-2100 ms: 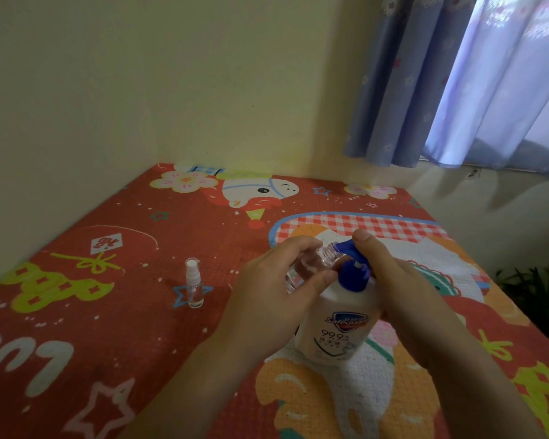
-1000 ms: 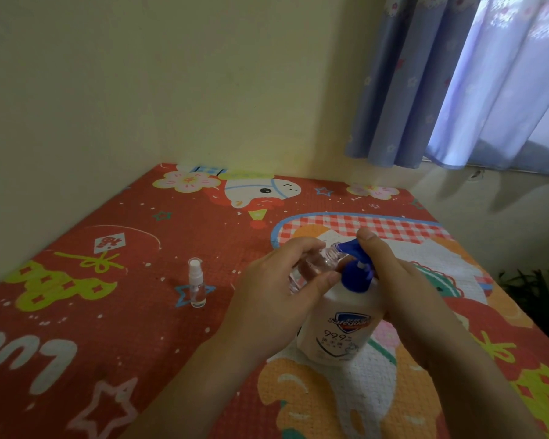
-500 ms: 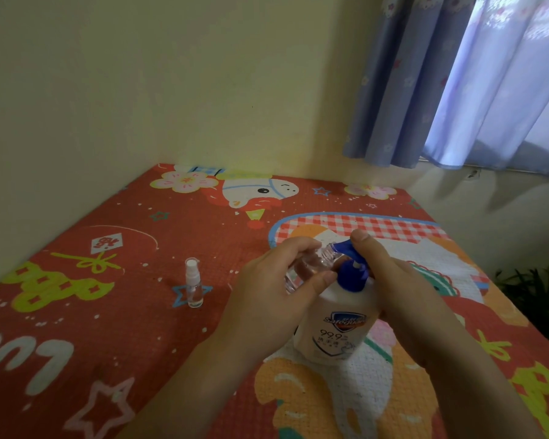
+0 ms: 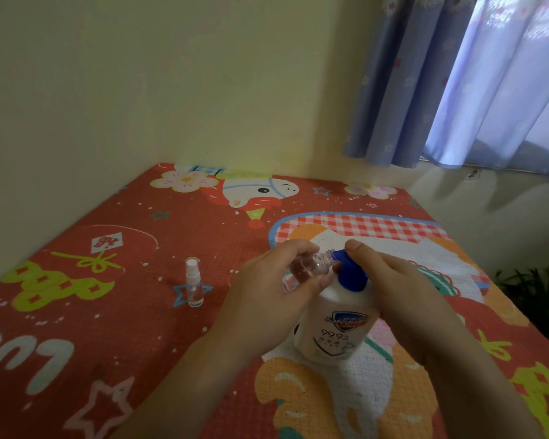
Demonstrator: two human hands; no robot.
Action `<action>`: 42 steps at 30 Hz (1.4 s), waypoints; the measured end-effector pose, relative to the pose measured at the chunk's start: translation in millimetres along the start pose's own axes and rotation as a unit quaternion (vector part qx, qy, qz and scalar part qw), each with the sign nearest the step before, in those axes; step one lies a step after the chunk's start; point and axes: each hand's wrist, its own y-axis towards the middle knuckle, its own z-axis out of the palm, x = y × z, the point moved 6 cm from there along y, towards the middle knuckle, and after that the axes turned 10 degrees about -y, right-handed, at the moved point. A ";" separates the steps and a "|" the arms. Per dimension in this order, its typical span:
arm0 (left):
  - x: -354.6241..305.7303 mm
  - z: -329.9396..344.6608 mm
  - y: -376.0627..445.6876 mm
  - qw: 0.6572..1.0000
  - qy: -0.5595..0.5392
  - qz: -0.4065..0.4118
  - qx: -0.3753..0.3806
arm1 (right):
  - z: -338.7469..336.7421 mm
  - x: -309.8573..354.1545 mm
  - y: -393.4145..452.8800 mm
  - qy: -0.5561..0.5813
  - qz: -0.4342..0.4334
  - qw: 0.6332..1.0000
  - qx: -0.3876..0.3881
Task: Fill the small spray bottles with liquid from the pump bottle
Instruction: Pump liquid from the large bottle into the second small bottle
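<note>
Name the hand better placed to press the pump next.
Right. The right hand already rests on the blue pump head; the left hand holds the small open bottle at the nozzle.

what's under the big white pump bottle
The pump bottle stands on a white patch of the printed mat. Its base covers the contact spot, so anything beneath it is hidden.
</note>
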 end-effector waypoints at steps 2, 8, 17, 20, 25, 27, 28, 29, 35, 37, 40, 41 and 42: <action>0.2 -0.1 -0.3 1.000 -0.004 -0.003 0.000 | 0.1 0.6 -0.3 -0.001 -0.001 1.000 0.001; -1.2 0.1 0.0 1.000 -0.013 -0.002 -0.004 | 3.9 3.8 -3.7 -0.006 0.003 1.000 0.002; -4.6 2.0 -1.4 0.999 -0.034 0.012 -0.022 | 7.4 5.4 -5.9 0.018 0.036 0.999 -0.018; -6.1 2.0 -1.8 0.999 -0.040 0.015 -0.025 | 7.0 5.4 -6.7 0.011 0.032 0.999 -0.014; -5.5 1.9 -2.0 0.998 -0.047 0.012 -0.027 | 6.4 5.7 -6.6 0.016 0.041 0.999 -0.013; -5.1 2.3 -1.8 0.999 -0.047 0.011 -0.025 | 5.9 5.3 -6.3 0.019 0.044 0.999 -0.013; -5.1 2.4 -1.7 0.999 -0.046 0.010 -0.024 | 5.5 4.5 -6.2 0.019 0.044 0.999 -0.011; -4.8 2.5 -1.8 0.999 -0.046 0.009 -0.024 | 5.4 3.9 -6.0 0.020 0.043 0.999 -0.008; -2.1 2.3 -1.6 0.998 -0.055 -0.007 -0.013 | 4.3 1.5 -4.6 0.023 0.033 0.999 0.008; -2.0 2.5 -1.5 0.998 -0.055 -0.011 -0.007 | 3.4 1.0 -3.5 0.022 0.027 0.999 0.009; -2.8 2.2 -1.4 0.998 -0.055 -0.017 0.000 | 2.8 1.2 -2.5 0.011 0.014 1.000 0.013; -3.0 1.8 -1.2 0.998 -0.057 -0.018 0.000 | 2.4 1.0 -2.0 0.009 0.010 1.000 0.011; -3.1 1.4 -1.0 0.998 -0.057 -0.020 0.000 | 2.1 0.8 -1.5 0.009 0.008 1.000 0.009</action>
